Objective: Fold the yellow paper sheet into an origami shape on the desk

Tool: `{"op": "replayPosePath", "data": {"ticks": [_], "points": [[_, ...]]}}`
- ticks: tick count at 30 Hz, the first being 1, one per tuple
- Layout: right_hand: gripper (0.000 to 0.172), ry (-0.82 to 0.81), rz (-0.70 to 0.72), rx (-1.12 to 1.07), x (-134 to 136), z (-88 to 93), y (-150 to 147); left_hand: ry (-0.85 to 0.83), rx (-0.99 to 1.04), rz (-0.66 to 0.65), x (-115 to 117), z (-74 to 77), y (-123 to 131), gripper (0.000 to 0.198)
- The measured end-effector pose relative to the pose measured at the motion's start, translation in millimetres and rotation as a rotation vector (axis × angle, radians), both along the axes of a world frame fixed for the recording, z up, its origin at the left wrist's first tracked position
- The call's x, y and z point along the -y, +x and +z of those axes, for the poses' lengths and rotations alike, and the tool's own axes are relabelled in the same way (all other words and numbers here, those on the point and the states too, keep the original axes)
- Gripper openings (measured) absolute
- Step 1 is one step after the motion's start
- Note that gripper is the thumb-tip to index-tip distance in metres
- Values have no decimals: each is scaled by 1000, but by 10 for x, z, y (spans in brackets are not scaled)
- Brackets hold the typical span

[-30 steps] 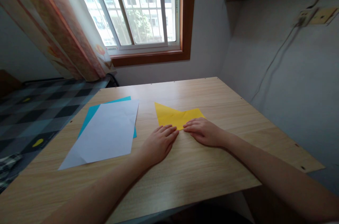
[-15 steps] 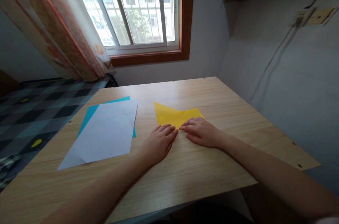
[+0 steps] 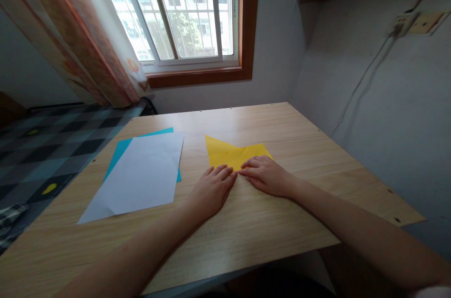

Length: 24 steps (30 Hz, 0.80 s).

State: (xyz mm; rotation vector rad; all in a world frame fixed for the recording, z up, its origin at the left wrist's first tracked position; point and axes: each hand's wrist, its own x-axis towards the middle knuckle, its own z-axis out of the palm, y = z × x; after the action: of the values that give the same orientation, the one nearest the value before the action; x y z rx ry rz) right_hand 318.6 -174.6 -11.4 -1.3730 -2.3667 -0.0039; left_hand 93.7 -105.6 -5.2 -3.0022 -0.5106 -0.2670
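Note:
A folded yellow paper (image 3: pixel 229 151) lies flat near the middle of the wooden table (image 3: pixel 268 227). My left hand (image 3: pixel 211 190) rests palm down on its near left edge, fingers stretched out and together. My right hand (image 3: pixel 266 176) lies flat over its near right part, fingers extended toward the left. The fingertips of both hands almost meet at the paper's near point. Neither hand holds anything; the near part of the paper is hidden under them.
A white sheet (image 3: pixel 141 176) lies to the left over a blue sheet (image 3: pixel 121 150). Behind the table are a window (image 3: pixel 179 11) and a curtain (image 3: pixel 81 35). A wall (image 3: pixel 380 101) runs along the right. A checked bed cover (image 3: pixel 42 152) lies at left.
Both hands have crept slightly further up along the yellow paper's near edge, and the right fingertips slid a little left. The sheets have not moved.

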Motion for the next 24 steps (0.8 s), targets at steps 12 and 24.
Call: {"op": "replayPosePath", "data": {"ticks": [12, 24], "points": [[26, 2, -25, -4, 2, 4, -32, 80, -55, 47, 56, 23, 7, 34], [25, -5, -30, -40, -14, -8, -27, 121, -157, 174, 222, 82, -29, 38]]}}
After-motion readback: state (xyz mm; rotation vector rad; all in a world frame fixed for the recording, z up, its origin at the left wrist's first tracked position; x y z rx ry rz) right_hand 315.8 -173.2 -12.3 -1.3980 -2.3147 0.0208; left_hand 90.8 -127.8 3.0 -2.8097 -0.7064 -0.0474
